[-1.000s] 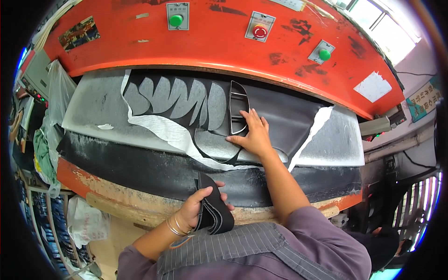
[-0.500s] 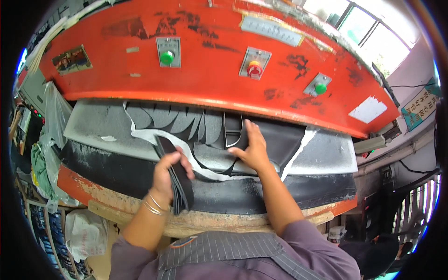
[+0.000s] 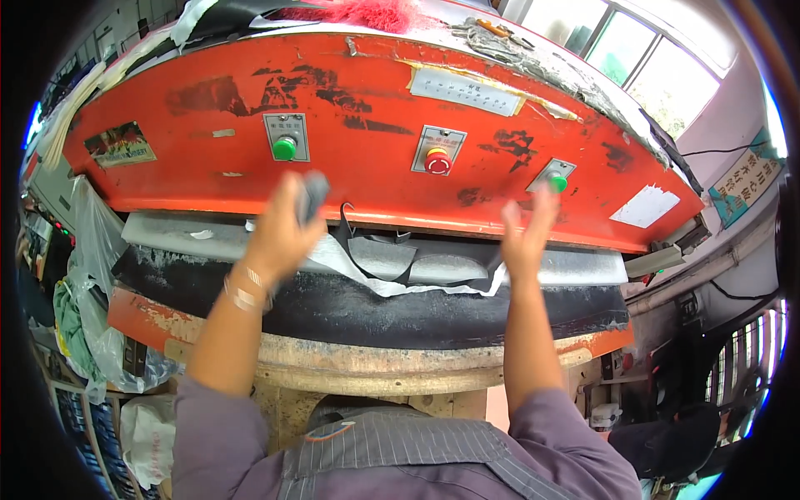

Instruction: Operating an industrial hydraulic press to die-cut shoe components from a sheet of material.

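My left hand [image 3: 282, 227] is raised before the red machine front [image 3: 358, 171], closed round a stack of dark, flexible cut pieces [image 3: 314, 198], seen almost end-on. Just above it is a green push button [image 3: 285, 148]. My right hand [image 3: 525, 237] is up too, blurred, with fingers apart and nothing in them. Its fingertips come close to the right green button [image 3: 557, 182]; whether they touch it I cannot tell. Between and below the hands, a black sheet with a white edge [image 3: 392, 289] and large cut-out gaps lies on the whitish cutting pad [image 3: 583, 267], partly beneath the machine head.
A red stop button [image 3: 437, 162] sits between the green ones. A black mat [image 3: 392, 317] and a worn wooden edge [image 3: 367, 375] run along the front. Clear plastic bags [image 3: 96, 283] hang at left. Red fibrous material [image 3: 379, 14] lies on top of the machine.
Both hands have risen from the sheet toward the buttons, the left carrying the stack. The sheet now lies farther under the machine head. The metal cutting die no longer shows.
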A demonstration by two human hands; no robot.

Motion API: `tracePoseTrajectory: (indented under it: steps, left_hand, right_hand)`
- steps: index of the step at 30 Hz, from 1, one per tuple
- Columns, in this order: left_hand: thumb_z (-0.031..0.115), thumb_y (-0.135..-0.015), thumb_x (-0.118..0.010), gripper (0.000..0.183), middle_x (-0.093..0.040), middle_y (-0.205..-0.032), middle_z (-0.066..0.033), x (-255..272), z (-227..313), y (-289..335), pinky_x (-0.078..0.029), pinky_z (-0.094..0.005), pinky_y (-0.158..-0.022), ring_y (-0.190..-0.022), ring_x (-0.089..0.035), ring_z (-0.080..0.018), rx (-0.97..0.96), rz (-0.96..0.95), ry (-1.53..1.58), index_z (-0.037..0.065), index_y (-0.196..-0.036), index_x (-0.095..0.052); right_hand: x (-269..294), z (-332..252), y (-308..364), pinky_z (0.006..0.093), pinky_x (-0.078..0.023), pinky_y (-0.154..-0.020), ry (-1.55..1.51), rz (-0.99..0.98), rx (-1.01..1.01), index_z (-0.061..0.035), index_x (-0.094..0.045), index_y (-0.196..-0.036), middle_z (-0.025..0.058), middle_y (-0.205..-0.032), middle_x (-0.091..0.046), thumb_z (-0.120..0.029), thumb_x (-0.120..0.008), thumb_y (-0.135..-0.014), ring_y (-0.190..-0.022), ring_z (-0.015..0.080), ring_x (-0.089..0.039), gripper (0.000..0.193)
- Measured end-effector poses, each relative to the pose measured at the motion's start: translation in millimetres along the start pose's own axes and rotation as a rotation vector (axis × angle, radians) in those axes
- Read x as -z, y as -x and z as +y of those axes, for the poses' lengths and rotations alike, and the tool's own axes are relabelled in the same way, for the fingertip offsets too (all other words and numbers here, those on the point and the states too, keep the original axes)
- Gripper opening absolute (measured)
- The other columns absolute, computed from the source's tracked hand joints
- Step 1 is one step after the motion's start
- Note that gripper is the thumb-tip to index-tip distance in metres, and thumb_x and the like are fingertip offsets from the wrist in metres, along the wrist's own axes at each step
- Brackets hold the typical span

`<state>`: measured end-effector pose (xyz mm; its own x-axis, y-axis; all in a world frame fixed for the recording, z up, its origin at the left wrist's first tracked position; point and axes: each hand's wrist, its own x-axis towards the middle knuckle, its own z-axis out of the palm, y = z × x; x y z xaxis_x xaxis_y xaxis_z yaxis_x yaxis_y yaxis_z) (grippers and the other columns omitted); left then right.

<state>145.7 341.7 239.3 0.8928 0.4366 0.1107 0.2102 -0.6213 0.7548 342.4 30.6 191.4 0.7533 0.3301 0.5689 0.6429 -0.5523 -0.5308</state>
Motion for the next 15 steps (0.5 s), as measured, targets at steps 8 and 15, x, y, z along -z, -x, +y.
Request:
tracePoseTrajectory:
  steps: [8, 15]
  left_hand:
    - [0.027, -0.069, -0.066, 0.038, -0.062, -0.084, -0.0198, -60.7, 59.2, 176.8, -0.050, -0.0477, -0.069, -0.082, -0.062, -0.0386, -0.065, -0.715, -0.181, 0.002, -0.093, -0.049]
    - [0.025, -0.068, -0.065, 0.035, -0.060, -0.079, -0.0181, -71.9, 66.0, 192.4, -0.048, -0.0471, -0.064, -0.077, -0.060, -0.0376, -0.018, -0.476, -0.185, 0.002, -0.090, -0.049]
  right_hand:
    - [61.6, -138.2, 179.9, 0.0404, -0.051, -0.079, -0.220, -1.093, 0.183, -0.0005, -0.064, -0.102, 0.0148, -0.100, -0.062, -0.030, -0.078, -0.067, -0.091, 0.0325, -0.059, 0.048]
    - [50.2, -146.5, 185.2, 0.0364, -0.054, -0.070, -0.024, -1.082, 0.097, -0.0013, -0.068, -0.076, 0.0111, -0.088, -0.061, -0.024, -0.077, -0.063, -0.088, 0.0271, -0.061, 0.028]
